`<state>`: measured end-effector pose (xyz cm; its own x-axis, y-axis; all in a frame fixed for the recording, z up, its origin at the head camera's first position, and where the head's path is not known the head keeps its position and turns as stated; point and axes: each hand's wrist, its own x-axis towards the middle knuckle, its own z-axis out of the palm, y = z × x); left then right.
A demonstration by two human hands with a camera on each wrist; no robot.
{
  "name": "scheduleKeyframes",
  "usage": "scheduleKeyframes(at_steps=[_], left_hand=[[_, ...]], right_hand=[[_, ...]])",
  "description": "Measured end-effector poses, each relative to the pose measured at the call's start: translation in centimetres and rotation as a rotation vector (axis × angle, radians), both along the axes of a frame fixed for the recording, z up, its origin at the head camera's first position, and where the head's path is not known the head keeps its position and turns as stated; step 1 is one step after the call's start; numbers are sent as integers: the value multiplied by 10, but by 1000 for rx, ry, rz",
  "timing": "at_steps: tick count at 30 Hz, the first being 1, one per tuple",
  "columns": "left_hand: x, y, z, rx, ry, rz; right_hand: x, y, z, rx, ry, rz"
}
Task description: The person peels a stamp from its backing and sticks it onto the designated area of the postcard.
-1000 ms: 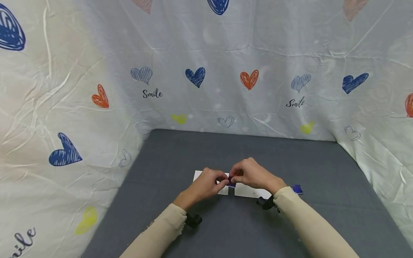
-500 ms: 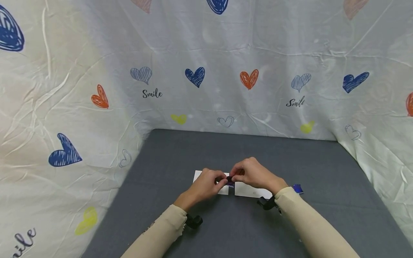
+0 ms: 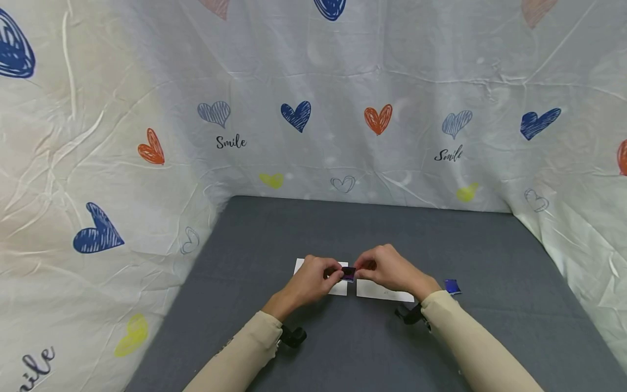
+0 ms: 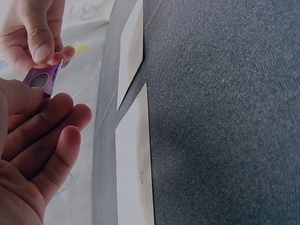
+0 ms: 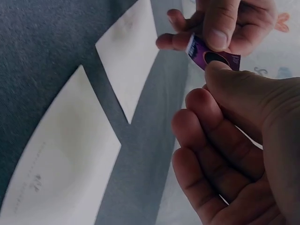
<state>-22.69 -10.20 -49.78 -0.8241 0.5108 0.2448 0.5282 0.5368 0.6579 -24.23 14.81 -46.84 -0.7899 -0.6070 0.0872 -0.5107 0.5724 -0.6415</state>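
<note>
Between my two hands, just above the table, is a small flat purple packet (image 3: 348,273) with a dark oval on its face. The thumb and a finger of my left hand (image 3: 315,280) pinch one end of the packet. My right hand (image 3: 392,268) pinches the other end, its thumb lying on the edge of the purple packet (image 5: 206,54) in the right wrist view. The remaining fingers of both hands are loosely bent. Beneath the hands, two white cards (image 3: 384,291) lie side by side with a narrow gap between them; my left hand partly hides the left card (image 3: 338,288).
A second small blue-purple packet (image 3: 453,286) lies on the table right of the cards, near my right wrist. The dark grey table cloth (image 3: 294,228) ends at a white curtain (image 3: 333,147) printed with hearts. A black camera mount sits under each wrist.
My right hand has shifted slightly right, and more of the purple packet shows between the hands. The left hand has barely moved. The second packet has stayed in place.
</note>
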Motion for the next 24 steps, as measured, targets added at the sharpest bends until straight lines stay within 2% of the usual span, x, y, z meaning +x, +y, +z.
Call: scheduleKeyframes(at_steps=[4, 8, 11, 24], left_hand=[[1, 0, 0, 4, -27, 5], [1, 0, -1, 13, -47, 16], [0, 0, -3, 22, -37, 31], [1, 2, -2, 20, 13, 175]], right_hand=[[1, -2, -6, -29, -34, -4], [2, -3, -8, -32, -23, -4], [3, -4, -8, -37, -19, -2], [4, -7, -7, -59, -23, 17]])
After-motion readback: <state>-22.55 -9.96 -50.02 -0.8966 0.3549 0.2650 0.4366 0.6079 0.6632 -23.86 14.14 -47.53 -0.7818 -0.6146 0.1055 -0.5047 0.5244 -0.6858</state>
